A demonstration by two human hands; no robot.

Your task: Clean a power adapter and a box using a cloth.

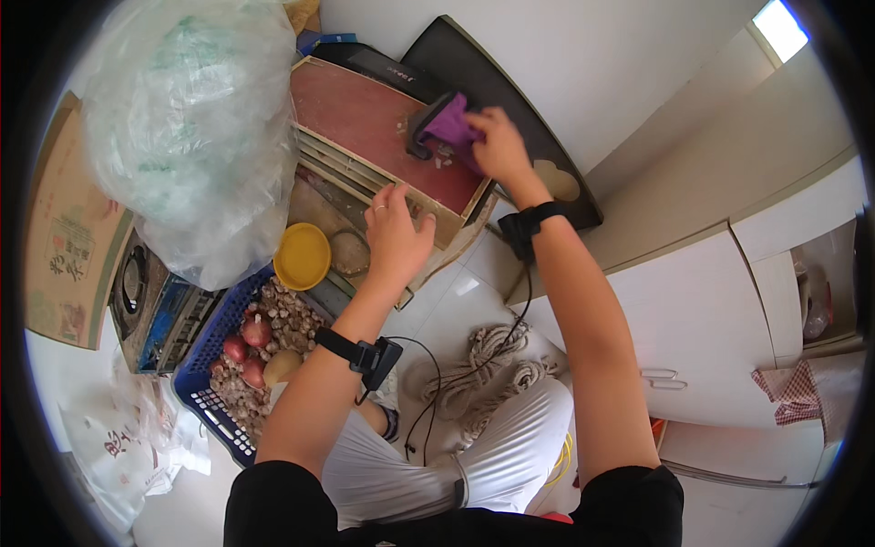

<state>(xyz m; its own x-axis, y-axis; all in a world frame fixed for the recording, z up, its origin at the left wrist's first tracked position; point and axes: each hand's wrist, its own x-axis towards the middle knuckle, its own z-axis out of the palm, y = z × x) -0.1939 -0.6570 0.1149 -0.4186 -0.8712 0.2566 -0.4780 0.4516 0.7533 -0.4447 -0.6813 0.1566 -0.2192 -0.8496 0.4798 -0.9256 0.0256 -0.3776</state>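
My right hand [499, 143] grips a purple cloth [452, 128] over the right part of a shallow wooden tray or box with a red surface [355, 113]. Beside the cloth, a dark curved object [422, 130] stands on that surface; its kind I cannot tell. Small pale flakes [444, 156] lie scattered near it. My left hand [400, 236] rests with spread fingers at the box's near wooden edge and holds nothing. Below the red surface, layered wooden slats show along the box's side. A yellow round lid or dish [302, 256] lies left of my left hand.
A blue plastic basket [198, 355] holds garlic and red onions. A large bag of clear plastic [198, 137] bulges above it. Coiled rope [478, 362] lies on the tiled floor by my knee. A black panel [478, 68] leans on the wall; white cabinets [690, 301] stand right.
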